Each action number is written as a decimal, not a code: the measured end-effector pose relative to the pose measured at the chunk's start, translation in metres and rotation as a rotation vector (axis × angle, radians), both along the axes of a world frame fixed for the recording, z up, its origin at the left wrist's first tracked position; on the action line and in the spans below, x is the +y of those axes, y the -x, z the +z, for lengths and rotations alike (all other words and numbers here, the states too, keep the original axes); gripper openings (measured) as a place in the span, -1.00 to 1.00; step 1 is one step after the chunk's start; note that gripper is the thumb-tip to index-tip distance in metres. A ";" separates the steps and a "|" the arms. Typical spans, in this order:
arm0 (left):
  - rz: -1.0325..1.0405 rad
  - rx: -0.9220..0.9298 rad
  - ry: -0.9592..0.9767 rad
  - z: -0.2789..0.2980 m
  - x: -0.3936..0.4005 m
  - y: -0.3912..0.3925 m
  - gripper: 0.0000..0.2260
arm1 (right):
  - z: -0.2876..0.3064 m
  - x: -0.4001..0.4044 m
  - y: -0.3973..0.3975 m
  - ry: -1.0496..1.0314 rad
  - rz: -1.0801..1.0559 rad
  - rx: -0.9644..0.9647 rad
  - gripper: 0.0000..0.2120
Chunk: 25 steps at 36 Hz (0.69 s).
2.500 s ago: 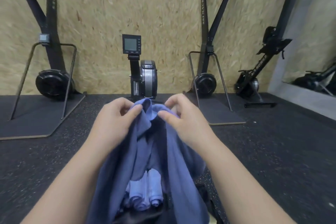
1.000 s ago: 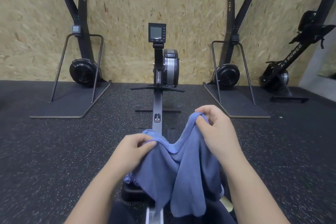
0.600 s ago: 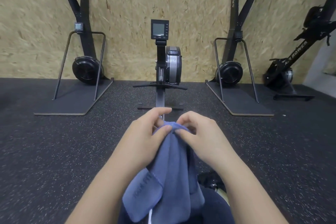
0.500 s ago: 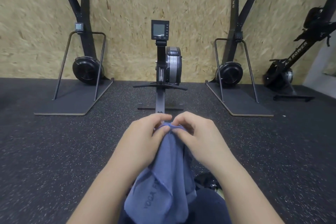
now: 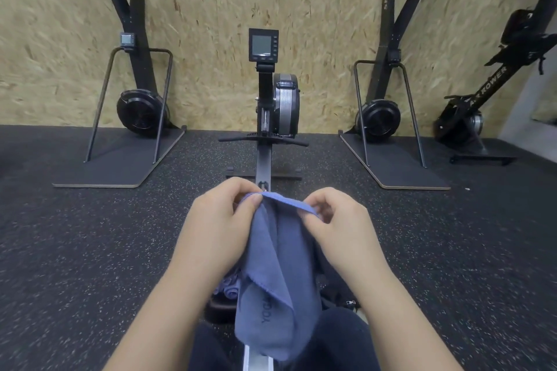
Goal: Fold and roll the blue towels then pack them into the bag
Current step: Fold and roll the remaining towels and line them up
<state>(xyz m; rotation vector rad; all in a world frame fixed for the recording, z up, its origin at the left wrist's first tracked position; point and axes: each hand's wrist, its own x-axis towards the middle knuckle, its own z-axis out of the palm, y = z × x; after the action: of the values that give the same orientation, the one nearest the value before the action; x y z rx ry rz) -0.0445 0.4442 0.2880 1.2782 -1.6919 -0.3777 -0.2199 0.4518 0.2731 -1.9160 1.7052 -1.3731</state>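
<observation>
Left hand [image 5: 221, 230] pinches one top corner of the blue towel [image 5: 278, 268], right hand [image 5: 340, 224] pinches the other; it hangs folded over the lap. Rolled towels [image 5: 227, 288] lie below-left already. This one looks unrolled, packing unfinished.

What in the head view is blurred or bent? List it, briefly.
Head view: the wide lens bows the ski machine posts outward; the floor smears toward the corners; lighting is even, no glare; the blue towel and both hands, left and right, stay sharp.
</observation>
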 end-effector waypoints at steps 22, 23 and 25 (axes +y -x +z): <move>0.122 0.141 0.034 -0.004 -0.009 -0.024 -0.81 | -0.022 -0.002 0.010 -0.185 -0.084 0.136 -0.78; 0.122 0.143 0.034 -0.005 -0.009 -0.024 -0.81 | -0.024 -0.002 0.011 -0.177 -0.092 0.106 -0.75; 0.112 0.149 0.026 -0.009 -0.010 -0.024 -0.80 | -0.026 -0.002 0.010 -0.145 -0.092 0.041 -0.68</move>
<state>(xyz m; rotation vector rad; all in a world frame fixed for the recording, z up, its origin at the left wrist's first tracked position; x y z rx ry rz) -0.0209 0.4342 0.2792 1.2879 -1.4890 -0.3738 -0.2302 0.4499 0.2472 -1.8197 1.8789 -1.2117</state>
